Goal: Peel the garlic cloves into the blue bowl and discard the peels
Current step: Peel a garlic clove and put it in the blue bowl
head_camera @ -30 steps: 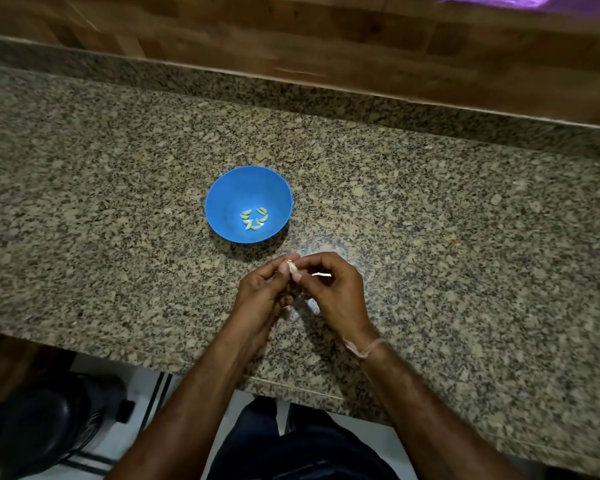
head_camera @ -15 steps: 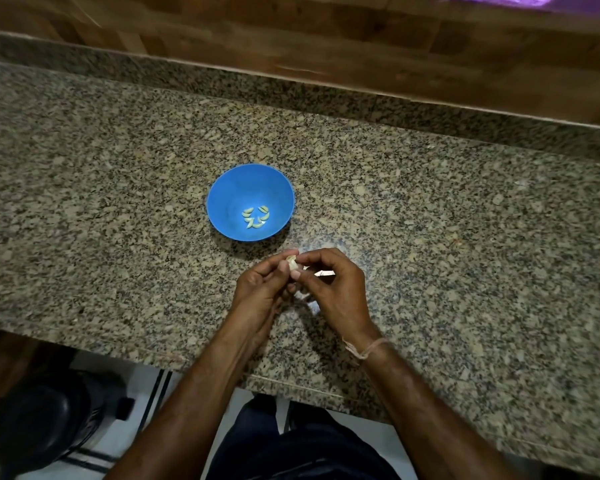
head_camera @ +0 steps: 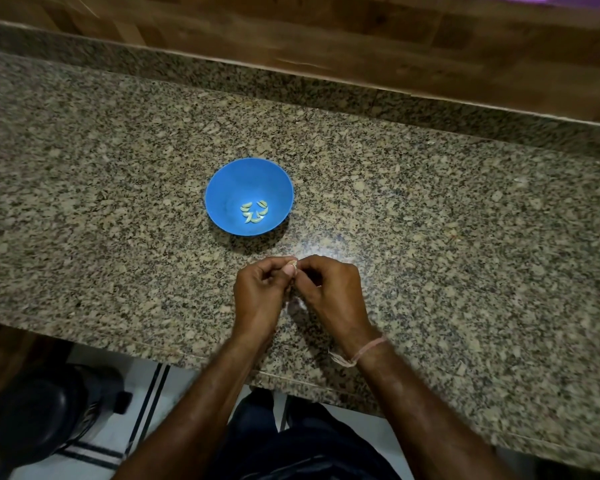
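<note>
Left hand (head_camera: 260, 292) and right hand (head_camera: 333, 292) both pinch one clove (head_camera: 293, 263) — fingers drawn closer than a second ago. Peeling goes on; bowl (head_camera: 222, 188) gains nothing yet.

dim overhead light, glare on counter (head_camera: 326, 242), curved blurry edges.

The countertop (head_camera: 430, 209) is speckled granite, polished, with a glossy highlight near frame centre. The blue bowl (head_camera: 229, 188) is smooth, satin plastic. The panel (head_camera: 326, 36) across the upper frame is matt, grained wood.
</note>
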`<state>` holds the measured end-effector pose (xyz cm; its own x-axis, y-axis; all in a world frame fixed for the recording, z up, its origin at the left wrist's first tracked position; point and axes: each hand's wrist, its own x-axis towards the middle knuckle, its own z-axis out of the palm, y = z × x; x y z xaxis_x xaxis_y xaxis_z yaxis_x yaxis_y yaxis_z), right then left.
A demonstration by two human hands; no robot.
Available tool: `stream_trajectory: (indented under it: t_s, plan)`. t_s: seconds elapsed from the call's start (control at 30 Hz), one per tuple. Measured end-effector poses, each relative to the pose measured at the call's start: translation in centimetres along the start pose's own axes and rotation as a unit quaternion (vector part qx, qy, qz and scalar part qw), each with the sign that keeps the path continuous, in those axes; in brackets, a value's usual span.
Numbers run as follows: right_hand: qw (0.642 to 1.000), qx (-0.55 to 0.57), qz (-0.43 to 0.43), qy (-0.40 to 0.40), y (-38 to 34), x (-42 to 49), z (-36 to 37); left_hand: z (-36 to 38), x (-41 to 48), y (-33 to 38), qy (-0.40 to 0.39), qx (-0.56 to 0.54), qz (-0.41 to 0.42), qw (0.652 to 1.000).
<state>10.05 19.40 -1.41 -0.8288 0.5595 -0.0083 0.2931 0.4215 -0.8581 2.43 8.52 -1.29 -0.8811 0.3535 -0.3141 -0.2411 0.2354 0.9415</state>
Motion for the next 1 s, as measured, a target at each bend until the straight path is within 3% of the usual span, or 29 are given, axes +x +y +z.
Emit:
stream_trajectory:
  t_s: [0.17,0.4,0.6,1.0]
  plan:
    - [0.997,-0.071,-0.006,0.004,0.2,-0.5,0.6,0.4,0.0,-0.9,0.018,0.066,0.016,0.998]
    - [1.000,0.002,0.018,-0.016,0.8,-0.9,0.4,0.4,0.1,-1.5,-0.003,0.029,-0.038,0.999]
    - [1.000,-0.002,0.026,-0.016,1.1,-0.9,0.5,0.6,0.3,-1.8,0.000,0.086,-0.013,0.996]
    - [0.999,0.008,0.043,-0.005,1.6,-0.7,1.1,1.0,0.7,-2.5,-0.001,0.000,-0.094,0.996]
